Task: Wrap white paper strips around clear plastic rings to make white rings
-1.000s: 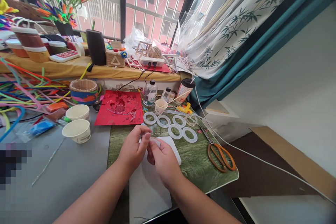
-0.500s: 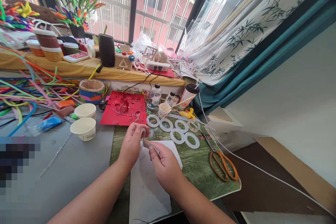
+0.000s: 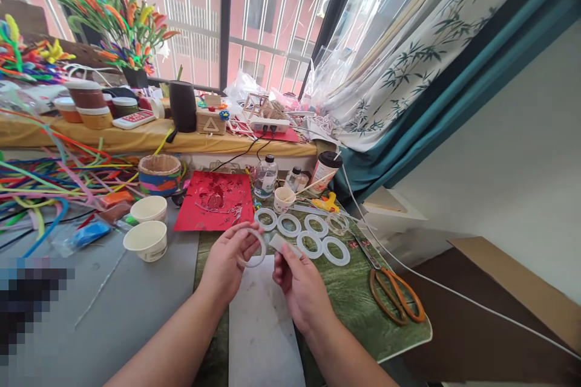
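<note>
My left hand (image 3: 227,263) has its fingers closed on the rim of a pale translucent ring (image 3: 259,252), tilted so that its opening shows. Just to the right, my right hand (image 3: 297,284) pinches a small flat whitish strip (image 3: 278,244) between thumb and fingers; the strip's tip is apart from the ring. Both hands are above a long white board (image 3: 263,326). Beyond them several similar rings lie on the green mat, one of them a white ring (image 3: 336,251) near my right hand.
Orange-handled scissors (image 3: 396,296) lie at the mat's right. A red sheet (image 3: 218,201) with scraps and two paper cups (image 3: 145,242) are to the left. Behind stand bottles (image 3: 265,176), a small cup (image 3: 284,199), a lidded cup (image 3: 325,170) and a yellow glue gun (image 3: 325,202).
My hands have moved apart, and the strip has come away from the ring. The ring has turned to face the camera more. The view has shifted slightly, with the table lower in it.
</note>
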Action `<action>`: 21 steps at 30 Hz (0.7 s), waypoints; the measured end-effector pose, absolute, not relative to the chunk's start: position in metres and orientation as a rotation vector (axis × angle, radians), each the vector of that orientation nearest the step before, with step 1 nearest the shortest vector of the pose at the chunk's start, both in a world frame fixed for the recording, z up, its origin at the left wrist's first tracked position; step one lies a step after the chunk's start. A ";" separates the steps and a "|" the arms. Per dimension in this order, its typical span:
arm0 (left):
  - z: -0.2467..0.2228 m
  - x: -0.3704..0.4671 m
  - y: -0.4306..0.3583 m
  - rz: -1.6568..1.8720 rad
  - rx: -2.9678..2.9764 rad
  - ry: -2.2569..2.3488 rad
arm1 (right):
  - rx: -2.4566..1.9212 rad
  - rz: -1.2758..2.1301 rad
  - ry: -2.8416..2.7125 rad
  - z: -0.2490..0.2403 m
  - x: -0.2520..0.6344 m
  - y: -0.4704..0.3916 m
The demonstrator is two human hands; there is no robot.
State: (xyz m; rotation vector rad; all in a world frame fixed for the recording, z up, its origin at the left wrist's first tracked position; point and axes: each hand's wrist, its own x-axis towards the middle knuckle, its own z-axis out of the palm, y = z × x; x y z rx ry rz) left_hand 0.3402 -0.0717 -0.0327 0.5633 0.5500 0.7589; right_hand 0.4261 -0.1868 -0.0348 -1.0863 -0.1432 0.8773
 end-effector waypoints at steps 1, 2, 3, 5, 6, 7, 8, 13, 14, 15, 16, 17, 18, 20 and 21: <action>-0.035 0.341 -0.073 0.752 0.634 0.581 | -1.063 0.853 -0.096 -0.034 0.426 -0.186; -0.037 0.341 -0.074 0.748 0.713 0.610 | -1.046 0.836 -0.082 -0.034 0.425 -0.186; -0.038 0.341 -0.075 0.745 0.799 0.631 | -1.029 0.835 -0.093 -0.034 0.424 -0.187; -0.040 0.341 -0.077 0.750 0.975 0.659 | -0.982 0.878 -0.144 -0.033 0.420 -0.188; -0.041 0.341 -0.078 0.758 1.058 0.671 | -0.959 0.901 -0.162 -0.034 0.418 -0.189; -0.041 0.341 -0.079 0.764 1.136 0.682 | -0.944 0.917 -0.167 -0.034 0.416 -0.190; -0.042 0.341 -0.079 0.764 1.210 0.693 | -0.939 0.921 -0.158 -0.035 0.415 -0.190; -0.043 0.338 -0.077 0.711 1.444 0.758 | -0.943 0.902 -0.085 -0.039 0.417 -0.191; -0.044 0.338 -0.076 0.710 1.466 0.760 | -0.940 0.901 -0.083 -0.038 0.418 -0.191; -0.044 0.338 -0.076 0.715 1.488 0.759 | -0.939 0.901 -0.084 -0.038 0.418 -0.191; -0.044 0.337 -0.075 0.726 1.511 0.757 | -0.939 0.904 -0.090 -0.037 0.417 -0.191; -0.044 0.337 -0.075 0.737 1.532 0.757 | -0.938 0.912 -0.102 -0.037 0.417 -0.191; -0.044 0.336 -0.075 0.746 1.549 0.758 | -0.936 0.919 -0.116 -0.037 0.416 -0.191; -0.043 0.335 -0.077 0.741 1.566 0.756 | -0.925 0.922 -0.144 -0.037 0.413 -0.191; -0.043 0.335 -0.078 0.730 1.560 0.753 | -0.920 0.917 -0.156 -0.038 0.412 -0.190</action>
